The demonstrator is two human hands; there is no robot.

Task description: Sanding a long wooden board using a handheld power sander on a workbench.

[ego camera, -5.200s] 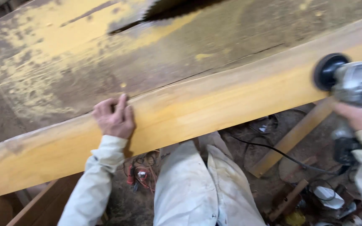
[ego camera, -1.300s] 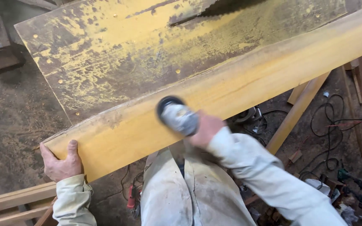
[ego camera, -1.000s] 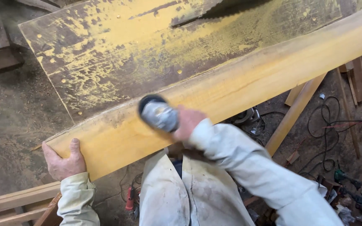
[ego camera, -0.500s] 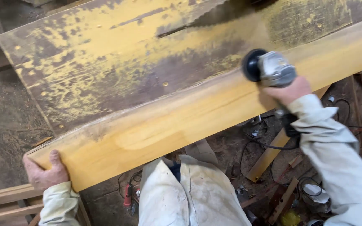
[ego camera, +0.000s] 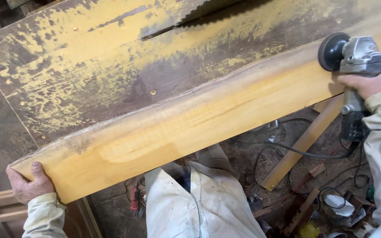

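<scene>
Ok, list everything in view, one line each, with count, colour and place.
Wooden slab: one, dark top streaked with yellow dust, pale yellow sanded edge, running corner to corner across the picture.
Angle grinder: one, grey body with black disc, against the slab's edge at the right.
Power cord: one, black, trailing from the grinder over the floor.
Loose wooden stick: one, tan, leaning under the slab at the right.
Floor clutter: several small scraps and tools, mixed colours, lower right.
Trousers: off-white, bottom centre.
Left hand: grip on the slab's left end.
Right hand: grip on the grinder.
</scene>
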